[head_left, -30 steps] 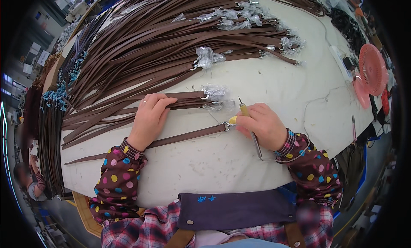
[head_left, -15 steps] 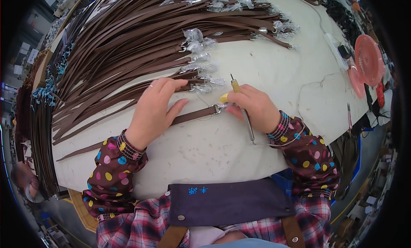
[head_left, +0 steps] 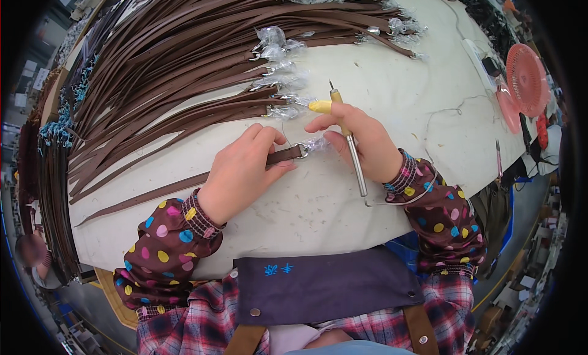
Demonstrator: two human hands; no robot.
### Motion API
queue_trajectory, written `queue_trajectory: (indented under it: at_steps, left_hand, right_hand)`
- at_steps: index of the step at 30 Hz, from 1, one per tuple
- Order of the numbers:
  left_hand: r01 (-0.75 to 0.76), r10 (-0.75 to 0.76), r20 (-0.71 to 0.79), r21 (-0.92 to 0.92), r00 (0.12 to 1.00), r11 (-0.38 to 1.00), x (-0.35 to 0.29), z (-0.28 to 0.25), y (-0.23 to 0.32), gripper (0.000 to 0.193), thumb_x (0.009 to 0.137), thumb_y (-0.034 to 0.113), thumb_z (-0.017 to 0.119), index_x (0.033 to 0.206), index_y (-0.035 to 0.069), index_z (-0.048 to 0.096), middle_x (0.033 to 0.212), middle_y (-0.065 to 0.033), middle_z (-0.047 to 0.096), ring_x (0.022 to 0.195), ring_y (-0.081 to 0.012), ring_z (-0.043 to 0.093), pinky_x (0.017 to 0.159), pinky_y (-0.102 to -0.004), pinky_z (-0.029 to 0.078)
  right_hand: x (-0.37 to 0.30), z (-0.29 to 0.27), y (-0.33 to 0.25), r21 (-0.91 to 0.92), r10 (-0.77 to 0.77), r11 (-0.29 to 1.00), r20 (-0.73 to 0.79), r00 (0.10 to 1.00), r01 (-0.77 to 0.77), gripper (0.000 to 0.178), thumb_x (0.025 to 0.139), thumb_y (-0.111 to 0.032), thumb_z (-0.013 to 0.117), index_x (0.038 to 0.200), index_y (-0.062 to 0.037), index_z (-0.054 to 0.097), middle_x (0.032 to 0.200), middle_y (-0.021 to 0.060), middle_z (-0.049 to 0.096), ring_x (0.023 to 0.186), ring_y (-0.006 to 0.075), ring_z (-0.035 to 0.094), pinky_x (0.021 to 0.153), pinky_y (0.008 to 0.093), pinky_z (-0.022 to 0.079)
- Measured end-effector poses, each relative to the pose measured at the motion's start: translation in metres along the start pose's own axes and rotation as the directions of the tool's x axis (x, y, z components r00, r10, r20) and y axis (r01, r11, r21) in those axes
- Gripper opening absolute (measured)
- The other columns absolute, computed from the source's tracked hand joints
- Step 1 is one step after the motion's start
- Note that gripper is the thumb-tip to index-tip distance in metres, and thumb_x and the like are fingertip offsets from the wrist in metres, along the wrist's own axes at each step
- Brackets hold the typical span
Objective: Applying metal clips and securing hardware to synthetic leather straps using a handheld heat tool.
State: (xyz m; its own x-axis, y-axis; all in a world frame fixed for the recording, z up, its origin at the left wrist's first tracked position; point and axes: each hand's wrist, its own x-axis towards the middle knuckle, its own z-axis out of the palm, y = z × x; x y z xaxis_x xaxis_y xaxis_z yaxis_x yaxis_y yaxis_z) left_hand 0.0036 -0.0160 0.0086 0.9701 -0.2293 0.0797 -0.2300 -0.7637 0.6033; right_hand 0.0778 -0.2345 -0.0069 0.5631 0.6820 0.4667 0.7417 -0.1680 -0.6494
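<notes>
strap [head_left: 165, 189]: on the desk [head_left: 380, 85], apart from the far pile [head_left: 184, 67]
left hand [head_left: 242, 171]: around it; i can't tell if gripping
right hand [head_left: 364, 140]: clamped on tool [head_left: 354, 162]
wrap [head_left: 316, 145]: on strap's right end; what's left, i can't tell

Left hand [head_left: 242, 171] has one brown strap [head_left: 165, 188] pinched, right hand [head_left: 367, 143] grips a corded pen tool [head_left: 356, 165], strap pile [head_left: 184, 58] hogging the worktop's far left corner.

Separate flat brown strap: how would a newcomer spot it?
On the white tabletop, find the big heap of flat brown straps. Lower in frame, one strap runs under the left hand, silver metal ring toward the right hand. Unlike its neighbours, it lies alone.
</notes>
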Motion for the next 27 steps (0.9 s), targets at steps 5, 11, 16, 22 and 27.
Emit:
queue_trajectory:
  at_steps: [5,11,16,22,27]
  left_hand:
    - [0.169,-0.153,0.113,-0.150,0.982,0.974,0.008,-0.001,-0.001,0.027,0.077,0.017,0.073,0.095,0.005,0.057,0.077,-0.0070,0.058,0.070,-0.0222,0.060,0.062,-0.0334,0.048]
    - [0.243,-0.203,0.189,-0.216,0.961,0.946,0.013,-0.001,-0.002,0.021,0.077,0.016,0.072,0.088,0.005,0.059,0.072,-0.0054,0.060,0.066,-0.0201,0.058,0.060,-0.0317,0.047]
    - [0.230,-0.180,0.203,-0.260,0.963,0.938,0.013,-0.001,-0.005,0.017,0.079,0.017,0.070,0.084,0.004,0.059,0.070,-0.0038,0.060,0.064,-0.0177,0.058,0.059,-0.0300,0.046]
    - [0.414,-0.276,0.331,-0.492,0.903,0.766,0.009,-0.007,-0.015,0.017,0.087,0.016,0.065,0.085,0.003,0.054,0.072,0.0001,0.057,0.062,-0.0065,0.055,0.054,-0.0239,0.045]
    - [0.390,-0.247,0.302,-0.705,0.921,0.593,0.007,-0.002,-0.016,0.013,0.092,0.009,0.057,0.089,0.001,0.048,0.080,-0.0018,0.058,0.068,-0.0068,0.058,0.059,-0.0204,0.049]
  right_hand:
    - [0.007,0.002,-0.014,0.318,0.286,0.909,-0.002,0.958,-0.270,0.035,0.098,-0.011,0.047,0.130,0.0001,0.040,0.096,0.0102,0.066,0.086,0.0151,0.061,0.081,0.0277,0.047]
    - [0.018,0.005,-0.019,0.536,0.285,0.800,0.055,0.957,-0.269,0.032,0.099,-0.018,0.048,0.124,0.0020,0.048,0.086,0.0053,0.062,0.082,0.0107,0.057,0.076,0.0237,0.046]
    - [0.019,0.016,-0.016,0.481,0.420,0.784,0.054,0.906,-0.392,0.023,0.093,-0.020,0.059,0.104,-0.0007,0.055,0.082,0.0016,0.060,0.076,0.0065,0.053,0.068,0.0204,0.043]
    - [0.010,0.027,-0.016,0.353,0.403,0.858,-0.008,0.915,-0.374,0.024,0.084,-0.018,0.067,0.084,-0.0029,0.049,0.066,0.0016,0.058,0.058,0.0068,0.050,0.053,0.0233,0.041]
    - [0.009,0.034,-0.011,0.393,0.417,0.833,0.017,0.909,-0.390,0.023,0.084,-0.015,0.067,0.086,-0.0030,0.047,0.066,0.0031,0.056,0.057,0.0076,0.050,0.051,0.0228,0.041]
